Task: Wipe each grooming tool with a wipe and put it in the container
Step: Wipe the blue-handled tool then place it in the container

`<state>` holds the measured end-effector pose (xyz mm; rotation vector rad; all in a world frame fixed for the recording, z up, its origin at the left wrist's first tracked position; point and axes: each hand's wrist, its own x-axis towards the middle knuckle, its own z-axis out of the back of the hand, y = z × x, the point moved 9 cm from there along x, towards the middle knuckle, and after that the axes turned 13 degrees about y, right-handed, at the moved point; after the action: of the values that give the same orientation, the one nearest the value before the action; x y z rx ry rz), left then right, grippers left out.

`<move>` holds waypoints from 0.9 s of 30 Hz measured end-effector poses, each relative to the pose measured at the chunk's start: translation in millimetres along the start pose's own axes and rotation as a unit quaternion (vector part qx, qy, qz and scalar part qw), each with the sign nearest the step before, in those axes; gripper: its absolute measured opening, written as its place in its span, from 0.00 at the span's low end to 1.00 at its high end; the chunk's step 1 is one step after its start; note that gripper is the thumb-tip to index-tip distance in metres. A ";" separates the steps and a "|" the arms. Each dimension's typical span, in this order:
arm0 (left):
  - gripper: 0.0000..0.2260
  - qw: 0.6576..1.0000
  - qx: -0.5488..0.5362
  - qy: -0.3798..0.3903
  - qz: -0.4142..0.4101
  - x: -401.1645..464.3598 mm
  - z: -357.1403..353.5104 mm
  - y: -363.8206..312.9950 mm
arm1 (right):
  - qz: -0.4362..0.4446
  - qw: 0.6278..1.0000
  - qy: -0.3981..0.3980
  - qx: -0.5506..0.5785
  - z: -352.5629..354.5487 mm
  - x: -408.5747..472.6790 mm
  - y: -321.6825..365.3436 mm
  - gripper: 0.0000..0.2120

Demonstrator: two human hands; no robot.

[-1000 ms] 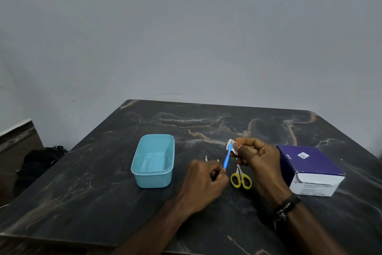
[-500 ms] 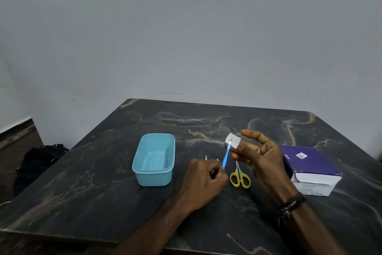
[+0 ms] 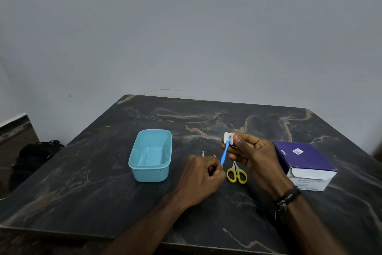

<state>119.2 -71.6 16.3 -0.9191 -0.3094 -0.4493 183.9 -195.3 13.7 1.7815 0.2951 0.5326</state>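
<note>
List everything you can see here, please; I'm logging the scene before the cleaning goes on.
container: 1, light blue, open, on the table left of the hands
blue tool: 1, thin blue stick, held above the table between both hands
wipe: 1, small white pad, folded round the tool's upper tip
scissors: 1, yellow handles, lying on the table under the hands
box: 1, purple and white, on the table at right
small pale bits: 2, on the table beyond the left hand; too small to identify
table: 1, dark marbled top
black bag: 1, on the floor at left
left hand: fingers pinch the tool's lower end
right hand: fingers hold the wipe on the tool; dark bracelet on the wrist
</note>
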 end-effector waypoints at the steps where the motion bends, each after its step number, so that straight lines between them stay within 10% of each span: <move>1: 0.08 1.000 0.000 -0.001 0.000 -0.1 -0.5 1.0 | -0.006 1.000 -0.002 0.000 0.5 0.0 -1.1 0.16; 27: 0.10 1.000 0.029 -0.005 -0.008 -0.4 -5.6 5.5 | -0.054 0.998 -0.002 0.042 -1.9 -0.3 -10.3 0.12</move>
<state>122.0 -73.2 9.2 -0.8629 -0.3369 -0.4486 183.5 -190.9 4.2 1.8355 0.4129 0.4447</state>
